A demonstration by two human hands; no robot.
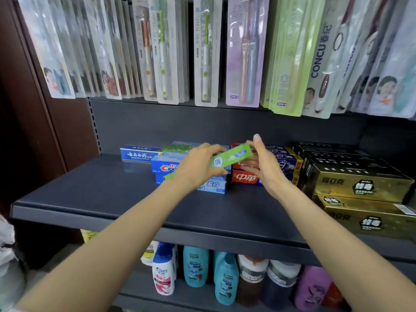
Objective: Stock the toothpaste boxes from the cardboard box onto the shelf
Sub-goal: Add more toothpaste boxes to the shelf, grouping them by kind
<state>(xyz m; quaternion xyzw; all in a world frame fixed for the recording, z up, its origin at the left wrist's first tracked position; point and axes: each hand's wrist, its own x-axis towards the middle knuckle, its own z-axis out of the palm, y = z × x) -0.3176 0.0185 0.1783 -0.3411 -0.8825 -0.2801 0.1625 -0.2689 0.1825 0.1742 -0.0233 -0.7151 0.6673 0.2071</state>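
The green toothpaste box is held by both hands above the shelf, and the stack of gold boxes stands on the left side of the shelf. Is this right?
One detail is wrong. In the head view the gold boxes stand on the right side of the shelf, not the left. The rest holds: the left hand and right hand both hold the green toothpaste box above the shelf.

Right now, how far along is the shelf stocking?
Several toothpaste boxes already sit on the shelf. Both hands, left and right, hold a green box above them. The cardboard box is out of view, so what remains is unknown.
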